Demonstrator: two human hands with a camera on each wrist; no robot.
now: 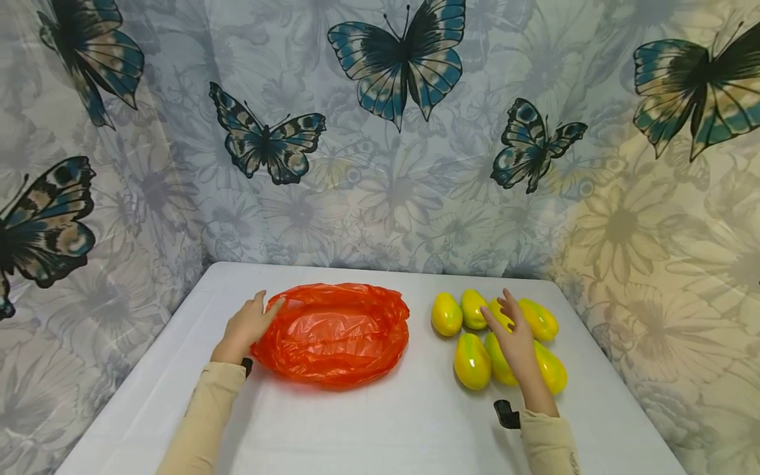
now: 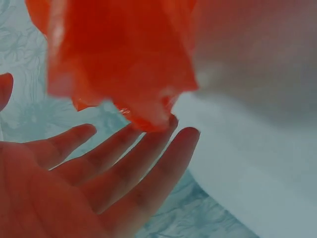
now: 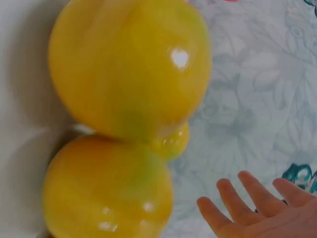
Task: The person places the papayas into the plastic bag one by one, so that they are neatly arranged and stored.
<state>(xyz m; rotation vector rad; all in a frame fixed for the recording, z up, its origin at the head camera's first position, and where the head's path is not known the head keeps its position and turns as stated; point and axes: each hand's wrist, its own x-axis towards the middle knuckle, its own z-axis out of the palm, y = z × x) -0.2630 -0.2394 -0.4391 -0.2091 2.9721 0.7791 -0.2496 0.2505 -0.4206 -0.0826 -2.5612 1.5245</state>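
A red plastic bag (image 1: 332, 333) lies on the table left of the middle, its mouth spread wide and its rim crumpled. My left hand (image 1: 243, 332) is at the bag's left edge. In the left wrist view that hand (image 2: 99, 183) has its fingers extended, the fingertips right at the hanging red plastic (image 2: 124, 54). Several glossy yellow mangoes (image 1: 472, 361) with green tinges lie grouped on the right. Over them is my right hand (image 1: 515, 340), fingers spread and holding nothing, hiding part of some. The right wrist view shows two mangoes (image 3: 129, 64) large beside the fingers (image 3: 233, 203).
A white cloth covers the table (image 1: 368, 429). Behind it and at both sides hangs a floral backdrop (image 1: 386, 218) with butterflies. Dark wrist-worn devices (image 1: 506, 414) show near both sleeves. Bare white cloth separates the bag from the mangoes.
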